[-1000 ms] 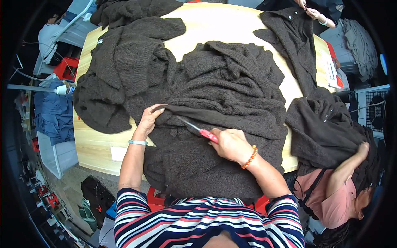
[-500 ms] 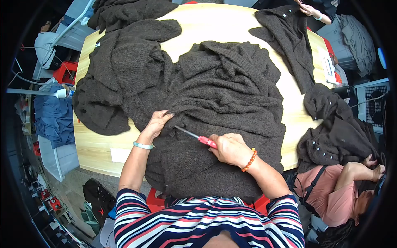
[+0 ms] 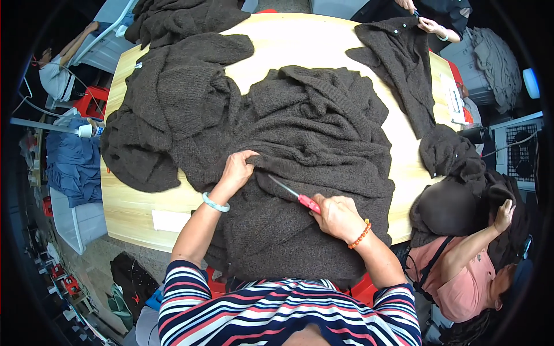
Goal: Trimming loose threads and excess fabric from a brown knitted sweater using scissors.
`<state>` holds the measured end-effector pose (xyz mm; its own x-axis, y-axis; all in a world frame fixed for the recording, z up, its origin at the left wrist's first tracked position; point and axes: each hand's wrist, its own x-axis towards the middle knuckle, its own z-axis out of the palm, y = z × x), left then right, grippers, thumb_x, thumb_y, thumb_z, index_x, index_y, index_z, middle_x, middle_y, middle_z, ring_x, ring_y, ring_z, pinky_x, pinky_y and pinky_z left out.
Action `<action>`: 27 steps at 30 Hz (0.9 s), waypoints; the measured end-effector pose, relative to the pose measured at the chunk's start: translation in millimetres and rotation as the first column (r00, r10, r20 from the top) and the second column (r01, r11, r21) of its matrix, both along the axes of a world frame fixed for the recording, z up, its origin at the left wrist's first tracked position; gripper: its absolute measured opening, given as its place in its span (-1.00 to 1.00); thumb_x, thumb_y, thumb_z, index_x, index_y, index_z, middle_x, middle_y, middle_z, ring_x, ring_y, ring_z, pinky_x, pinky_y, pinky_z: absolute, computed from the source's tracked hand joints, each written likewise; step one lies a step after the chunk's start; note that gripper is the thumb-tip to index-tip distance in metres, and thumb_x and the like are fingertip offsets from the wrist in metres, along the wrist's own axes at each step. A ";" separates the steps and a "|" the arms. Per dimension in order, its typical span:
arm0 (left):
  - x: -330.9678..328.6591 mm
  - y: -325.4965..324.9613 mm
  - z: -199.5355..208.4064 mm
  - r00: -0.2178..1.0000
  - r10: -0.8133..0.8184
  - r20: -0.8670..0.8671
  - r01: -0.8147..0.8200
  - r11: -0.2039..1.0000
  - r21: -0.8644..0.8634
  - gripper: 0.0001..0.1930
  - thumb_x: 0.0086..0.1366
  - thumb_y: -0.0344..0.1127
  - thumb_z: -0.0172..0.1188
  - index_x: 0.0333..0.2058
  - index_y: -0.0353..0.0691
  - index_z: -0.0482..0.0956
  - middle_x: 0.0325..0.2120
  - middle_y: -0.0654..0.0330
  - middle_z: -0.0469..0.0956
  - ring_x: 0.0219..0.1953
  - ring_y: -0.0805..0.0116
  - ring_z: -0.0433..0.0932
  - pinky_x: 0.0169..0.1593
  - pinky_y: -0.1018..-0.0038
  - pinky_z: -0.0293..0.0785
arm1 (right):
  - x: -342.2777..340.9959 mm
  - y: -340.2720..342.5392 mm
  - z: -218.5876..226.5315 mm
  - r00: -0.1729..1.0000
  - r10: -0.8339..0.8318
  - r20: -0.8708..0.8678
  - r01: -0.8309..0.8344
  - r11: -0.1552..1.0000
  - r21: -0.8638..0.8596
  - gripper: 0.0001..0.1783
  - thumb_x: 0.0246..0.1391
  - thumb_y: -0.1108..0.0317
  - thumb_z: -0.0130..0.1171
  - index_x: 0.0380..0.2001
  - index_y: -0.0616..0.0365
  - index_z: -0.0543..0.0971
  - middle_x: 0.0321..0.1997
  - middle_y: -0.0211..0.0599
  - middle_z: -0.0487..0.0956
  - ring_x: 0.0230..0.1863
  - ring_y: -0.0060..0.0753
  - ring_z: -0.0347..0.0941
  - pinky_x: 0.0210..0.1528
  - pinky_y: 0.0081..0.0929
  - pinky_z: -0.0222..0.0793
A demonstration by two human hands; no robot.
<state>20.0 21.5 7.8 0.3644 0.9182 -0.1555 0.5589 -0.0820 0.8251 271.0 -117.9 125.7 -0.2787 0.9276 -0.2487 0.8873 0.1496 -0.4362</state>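
Observation:
A dark brown knitted garment (image 3: 311, 242) lies in folds before me on the wooden table. My left hand (image 3: 236, 171) pinches a fold of it between thumb and fingers. Wrapped round the red handle of a slim tool with a narrow, pointed metal blade (image 3: 283, 185) is my right hand (image 3: 340, 217). The blade points up and left, toward the pinched fold, with its tip over the knit just short of my left fingers. Whether the tool has one blade or two closed ones, I cannot tell.
More brown knits (image 3: 190, 98) lie at left, joining the garment before me. A white paper (image 3: 170, 220) rests on the wooden table (image 3: 135, 216). At far right, a person's hands (image 3: 424, 22) work on another knit. A person in pink (image 3: 461, 277) sits at right beside buttoned knits.
My left hand has shifted right with its pinch on the knit. The red-handled tool and my right hand have moved right and slightly nearer me. The person in pink has raised a hand.

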 end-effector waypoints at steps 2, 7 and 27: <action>11.4 -4.8 4.1 0.986 0.019 0.163 -0.009 0.998 -0.062 -0.74 0.05 -0.59 0.07 -0.27 -0.30 0.65 -0.41 0.11 0.68 -0.31 0.41 0.64 -0.17 0.51 0.51 | -1.2 -4.5 4.0 1.000 0.028 0.012 -0.027 0.996 -0.089 -0.76 0.02 0.26 0.22 -0.28 0.15 0.53 -0.60 -0.04 0.56 -0.47 -0.01 0.57 -0.39 -0.13 0.46; 91.9 -40.8 94.1 0.763 0.024 0.646 0.118 0.977 -0.177 -0.63 -0.01 -0.67 0.04 -0.18 -0.35 0.61 -0.26 0.19 0.65 -0.19 0.43 0.59 -0.02 0.49 0.50 | -20.5 -0.1 -14.1 0.991 0.126 0.056 -0.112 0.974 -0.195 -0.69 0.04 0.25 0.18 -0.20 0.23 0.53 -0.52 0.01 0.59 -0.40 0.01 0.59 -0.27 -0.14 0.48; 230.4 -149.9 136.7 0.464 -0.776 0.429 0.443 0.622 0.646 -0.72 0.11 -0.28 0.24 -0.19 -0.19 0.52 -0.19 0.09 0.50 -0.10 0.11 0.50 -0.04 0.26 0.40 | 416.7 -227.7 -19.1 -0.774 -0.028 0.632 0.108 0.978 0.176 -0.48 0.16 0.37 0.00 0.18 0.29 0.28 -0.19 -0.19 0.54 -0.16 -0.28 0.50 -0.11 -0.43 0.43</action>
<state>250.4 -128.4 144.4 0.6952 0.3054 0.6507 -0.4102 -0.5748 0.7080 687.7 -345.6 106.6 0.4715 0.8644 0.1749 -0.3990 0.0322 0.9164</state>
